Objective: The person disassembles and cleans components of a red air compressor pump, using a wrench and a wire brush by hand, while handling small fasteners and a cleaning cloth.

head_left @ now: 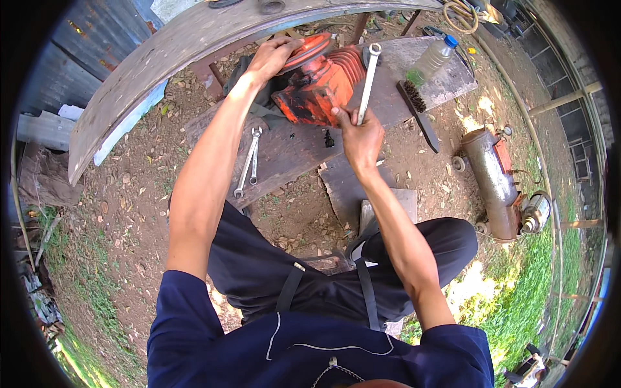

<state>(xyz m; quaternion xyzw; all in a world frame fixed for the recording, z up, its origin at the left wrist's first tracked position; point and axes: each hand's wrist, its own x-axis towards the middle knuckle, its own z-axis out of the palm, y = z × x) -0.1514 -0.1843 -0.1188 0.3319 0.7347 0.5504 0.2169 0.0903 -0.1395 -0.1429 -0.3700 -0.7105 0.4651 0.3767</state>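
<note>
An orange compressor pump (317, 87) with a finned cylinder and a pulley wheel (312, 54) lies on a wooden bench (294, 158), dark grease smeared over its body. My left hand (275, 57) is wrapped over the wheel's rim. In my right hand (362, 134) a long silver combination wrench (370, 81) stands up, its ring end pointing away from me; the fingers also reach the pump's near right corner. Two more combination wrenches (248, 161) lie at the bench's left end. Dark cloth (259, 107) is bunched beside the pump.
A wire brush (419, 116) and a clear bottle with a blue cap (432, 59) are on the bench's right part. Past the bench runs a curved wooden board (149, 61). A rusty tank with wheels (490, 184) lies on the ground at right. Wood pieces (349, 194) lie below the bench.
</note>
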